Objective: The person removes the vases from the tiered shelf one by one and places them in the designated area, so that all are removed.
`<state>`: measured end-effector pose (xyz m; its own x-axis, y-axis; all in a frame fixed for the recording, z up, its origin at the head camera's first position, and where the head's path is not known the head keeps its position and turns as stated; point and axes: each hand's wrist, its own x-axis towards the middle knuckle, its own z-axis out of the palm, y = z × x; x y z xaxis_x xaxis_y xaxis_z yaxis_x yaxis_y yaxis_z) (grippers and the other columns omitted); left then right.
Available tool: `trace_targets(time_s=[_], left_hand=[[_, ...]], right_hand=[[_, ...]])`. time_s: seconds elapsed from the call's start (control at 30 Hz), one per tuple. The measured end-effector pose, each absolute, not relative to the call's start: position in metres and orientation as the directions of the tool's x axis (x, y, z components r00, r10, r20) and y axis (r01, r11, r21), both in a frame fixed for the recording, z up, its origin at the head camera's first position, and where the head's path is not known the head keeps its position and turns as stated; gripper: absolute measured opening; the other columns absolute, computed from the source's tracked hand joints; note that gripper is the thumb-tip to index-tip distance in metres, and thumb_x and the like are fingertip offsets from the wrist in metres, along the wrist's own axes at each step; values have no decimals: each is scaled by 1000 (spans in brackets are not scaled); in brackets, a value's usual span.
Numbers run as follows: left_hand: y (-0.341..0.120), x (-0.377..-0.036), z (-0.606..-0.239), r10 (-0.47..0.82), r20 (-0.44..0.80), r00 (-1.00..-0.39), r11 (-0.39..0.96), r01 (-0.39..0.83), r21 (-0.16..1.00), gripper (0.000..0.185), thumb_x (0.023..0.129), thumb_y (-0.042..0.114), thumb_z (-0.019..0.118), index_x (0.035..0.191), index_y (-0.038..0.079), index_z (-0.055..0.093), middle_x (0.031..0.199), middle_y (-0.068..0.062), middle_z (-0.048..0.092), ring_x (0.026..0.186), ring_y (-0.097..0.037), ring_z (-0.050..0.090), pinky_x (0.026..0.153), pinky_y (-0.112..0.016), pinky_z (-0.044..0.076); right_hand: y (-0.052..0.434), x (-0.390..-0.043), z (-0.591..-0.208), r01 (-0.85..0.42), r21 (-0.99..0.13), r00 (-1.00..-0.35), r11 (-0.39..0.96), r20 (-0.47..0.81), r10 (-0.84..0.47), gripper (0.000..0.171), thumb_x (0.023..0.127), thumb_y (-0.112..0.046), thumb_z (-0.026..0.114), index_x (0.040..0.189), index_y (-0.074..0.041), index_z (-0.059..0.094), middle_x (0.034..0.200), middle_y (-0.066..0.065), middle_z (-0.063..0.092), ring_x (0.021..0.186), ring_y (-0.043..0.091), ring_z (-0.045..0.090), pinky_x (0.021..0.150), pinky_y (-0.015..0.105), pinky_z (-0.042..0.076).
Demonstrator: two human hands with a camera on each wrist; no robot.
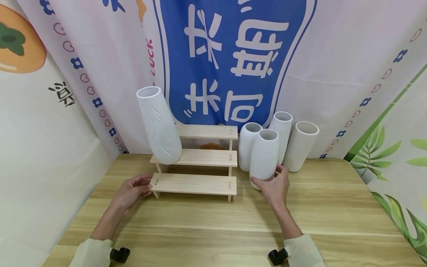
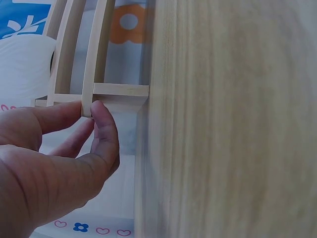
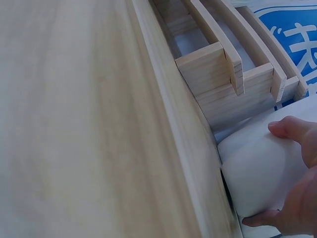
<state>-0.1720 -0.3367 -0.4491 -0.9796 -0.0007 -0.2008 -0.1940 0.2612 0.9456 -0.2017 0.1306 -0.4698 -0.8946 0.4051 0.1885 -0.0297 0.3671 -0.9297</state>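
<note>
A three-tier wooden stand sits on the table. My left hand pinches the left end of its lowest board, with thumb and fingers on either side of the board's edge in the left wrist view. On the left part of the middle board stands a tall white vase with wavy ridges. To the right of the stand, my right hand grips a white vase low near its base, thumb and fingers on opposite sides. That vase is upright; the right wrist view shows its lower part between thumb and fingers.
Behind the gripped vase stand a white vase beside the stand, a ridged one and a wider cylindrical one, close together. A printed curtain hangs at the back of the wooden table.
</note>
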Motion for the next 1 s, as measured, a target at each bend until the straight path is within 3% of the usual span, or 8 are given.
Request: trace_targets(time_s=[0.33, 0.63, 1.0], left_hand=[[-338, -172, -449, -1, -197, -980, 273, -189, 943, 57, 107, 1, 60, 160, -8, 40, 142, -23, 54, 104, -7, 66, 95, -20, 64], [-338, -170, -448, -14, -214, -977, 278, -209, 938, 57, 106, 1, 60, 160, -7, 41, 138, -19, 55, 103, -8, 65, 94, -20, 64], [-337, -173, -448, -20, -209, -978, 287, -206, 935, 56, 107, 0, 58, 160, -8, 41, 143, -23, 53, 104, -8, 65, 93, -20, 65]], right_hand=[[136, -202, -471, -1, -923, -914, 386, 157, 374, 106, 71, -22, 101, 149, 4, 34, 143, 28, 51, 130, 43, 57, 110, 55, 52], [133, -202, -475, -8, -928, -889, 374, 178, 422, 107, 69, -25, 103, 148, 4, 37, 142, 28, 53, 130, 42, 57, 111, 56, 52], [135, -204, -472, -7, -928, -882, 372, 181, 435, 108, 68, -25, 103, 148, 3, 37, 142, 28, 53, 131, 43, 56, 112, 56, 51]])
